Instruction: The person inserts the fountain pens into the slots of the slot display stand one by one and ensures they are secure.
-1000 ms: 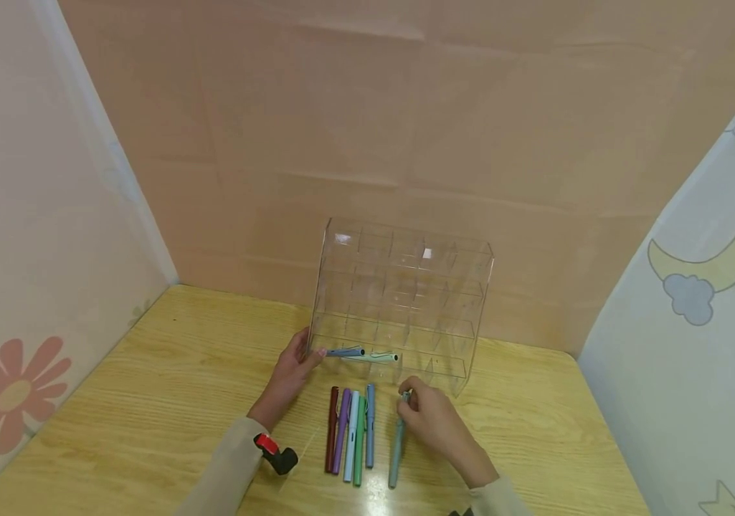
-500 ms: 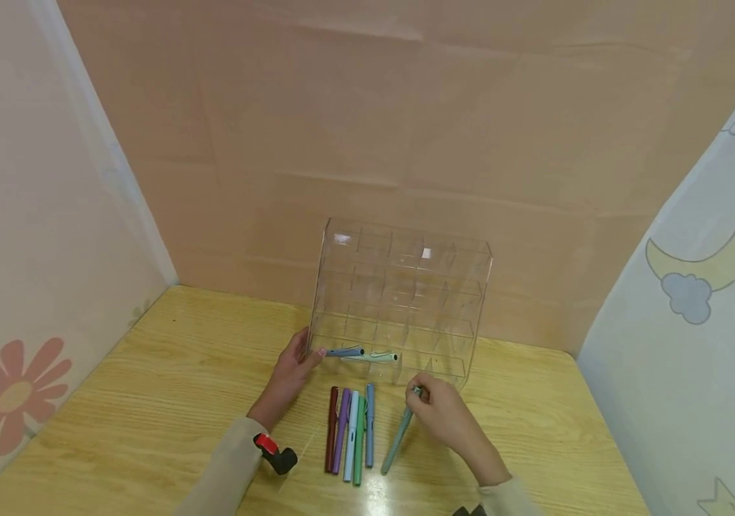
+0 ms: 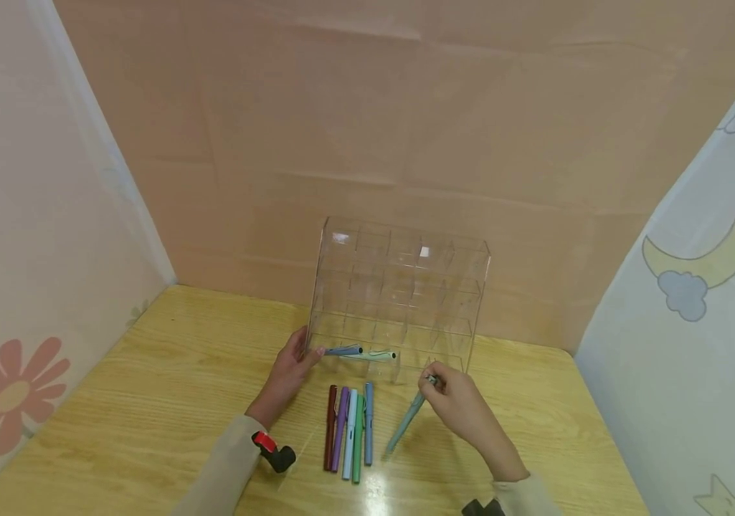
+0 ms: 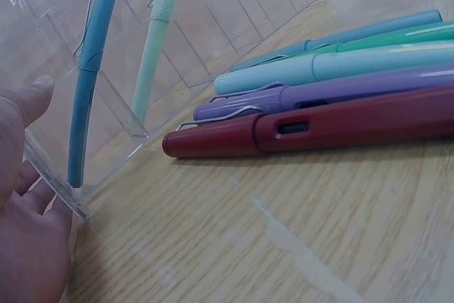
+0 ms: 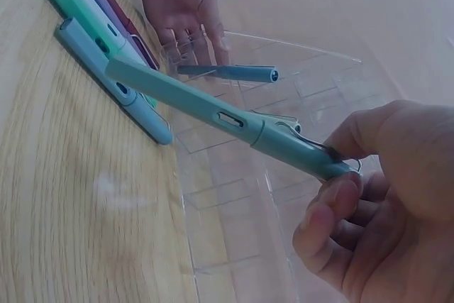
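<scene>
A clear acrylic pen holder (image 3: 399,287) with rows of compartments stands on the table. My left hand (image 3: 288,369) holds its lower left side, thumb at the front and fingers behind the side wall. Two capped pens stand tilted in the lowest row: a blue pen (image 4: 93,69) at the left end and a pale green pen (image 4: 157,33) beside it. My right hand (image 3: 460,405) pinches a grey-green pen (image 5: 213,115) by its clip end. That pen slants above the table, off the surface, in front of the holder's right part.
Side by side in front of the holder lie a dark red pen (image 3: 330,430), a purple pen (image 3: 340,430), a light blue pen (image 3: 350,433), a green pen (image 3: 358,441) and a blue pen (image 3: 369,423). A peach backdrop (image 3: 373,143) rises behind the table.
My right hand has moved right and slightly away from me, lifting the grey-green pen and tilting it. My left hand stays on the pen holder.
</scene>
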Demonstrator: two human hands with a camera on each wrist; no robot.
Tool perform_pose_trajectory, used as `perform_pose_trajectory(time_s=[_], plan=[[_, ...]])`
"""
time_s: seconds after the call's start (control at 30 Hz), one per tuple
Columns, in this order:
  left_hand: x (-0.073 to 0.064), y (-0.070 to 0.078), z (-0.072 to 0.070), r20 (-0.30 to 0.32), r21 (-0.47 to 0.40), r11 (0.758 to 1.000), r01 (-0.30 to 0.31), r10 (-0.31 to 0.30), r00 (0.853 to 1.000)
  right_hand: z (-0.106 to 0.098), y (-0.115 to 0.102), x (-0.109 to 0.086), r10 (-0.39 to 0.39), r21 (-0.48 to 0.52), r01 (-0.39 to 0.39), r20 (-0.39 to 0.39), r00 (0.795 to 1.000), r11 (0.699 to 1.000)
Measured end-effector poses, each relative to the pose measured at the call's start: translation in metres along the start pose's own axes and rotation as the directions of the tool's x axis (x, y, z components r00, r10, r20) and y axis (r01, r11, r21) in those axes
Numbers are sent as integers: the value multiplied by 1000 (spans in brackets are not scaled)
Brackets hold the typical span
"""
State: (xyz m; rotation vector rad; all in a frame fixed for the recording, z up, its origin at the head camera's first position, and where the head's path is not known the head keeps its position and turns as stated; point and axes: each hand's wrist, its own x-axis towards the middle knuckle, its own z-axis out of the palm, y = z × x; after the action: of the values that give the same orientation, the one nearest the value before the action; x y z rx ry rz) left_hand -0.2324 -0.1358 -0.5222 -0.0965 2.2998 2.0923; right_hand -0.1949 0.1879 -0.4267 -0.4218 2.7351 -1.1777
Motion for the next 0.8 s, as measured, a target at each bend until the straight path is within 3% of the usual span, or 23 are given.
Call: perform_pose_trajectory(time_s=[0.8], plan=[[4,-4,0,6,-15,1000,-15,15,1000,-15,3,-6,-66,42,66,-4,998,997]])
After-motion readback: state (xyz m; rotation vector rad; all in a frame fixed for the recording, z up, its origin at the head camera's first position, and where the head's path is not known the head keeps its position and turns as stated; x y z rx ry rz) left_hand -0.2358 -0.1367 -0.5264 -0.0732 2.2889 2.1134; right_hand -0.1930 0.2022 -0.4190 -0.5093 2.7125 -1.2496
